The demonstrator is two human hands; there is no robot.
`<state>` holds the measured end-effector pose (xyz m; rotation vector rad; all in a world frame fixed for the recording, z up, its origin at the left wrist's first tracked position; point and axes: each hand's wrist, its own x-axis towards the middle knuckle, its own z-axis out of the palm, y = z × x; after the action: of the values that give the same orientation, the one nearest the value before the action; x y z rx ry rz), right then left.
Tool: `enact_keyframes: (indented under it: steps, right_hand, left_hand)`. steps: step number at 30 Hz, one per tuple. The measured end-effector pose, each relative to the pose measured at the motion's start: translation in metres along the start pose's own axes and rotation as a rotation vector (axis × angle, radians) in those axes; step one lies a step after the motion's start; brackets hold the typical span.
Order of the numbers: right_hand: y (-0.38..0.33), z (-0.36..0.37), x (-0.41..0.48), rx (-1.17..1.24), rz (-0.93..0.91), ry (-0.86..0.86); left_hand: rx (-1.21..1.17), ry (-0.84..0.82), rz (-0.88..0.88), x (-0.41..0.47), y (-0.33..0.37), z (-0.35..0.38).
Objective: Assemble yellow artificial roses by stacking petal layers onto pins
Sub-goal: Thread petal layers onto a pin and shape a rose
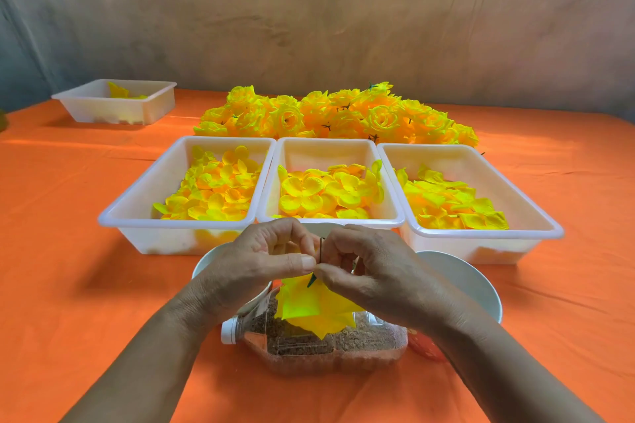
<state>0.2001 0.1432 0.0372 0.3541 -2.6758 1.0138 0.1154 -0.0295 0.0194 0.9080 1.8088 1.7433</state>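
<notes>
My left hand point(264, 261) and my right hand point(364, 268) meet at the middle front, fingertips together around a thin dark pin point(320, 251) that stands upright. A yellow petal layer point(309, 306) hangs below the fingers on that pin, with a green tip showing beside it. Both hands pinch at the pin and petal; what is between the curled left fingers is partly hidden. Behind the hands stand three white trays point(264, 178) of loose yellow petals, sorted by size. A heap of finished yellow roses point(336, 117) lies behind the trays.
A clear plastic bottle point(323, 343) filled with brown grit lies on its side under the hands. White bowls point(470, 285) sit left and right of it. A fourth white tray point(117, 101) is at the far left on the orange cloth point(68, 251).
</notes>
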Motion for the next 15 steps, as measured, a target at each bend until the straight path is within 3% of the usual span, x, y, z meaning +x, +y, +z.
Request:
enact_keyframes:
  steps: [15]
  right_hand:
    - [-0.0013,0.0015,-0.0003,-0.023,0.007,-0.004]
  left_hand:
    - [-0.077,-0.128,-0.021,0.0034,-0.0053,-0.0035]
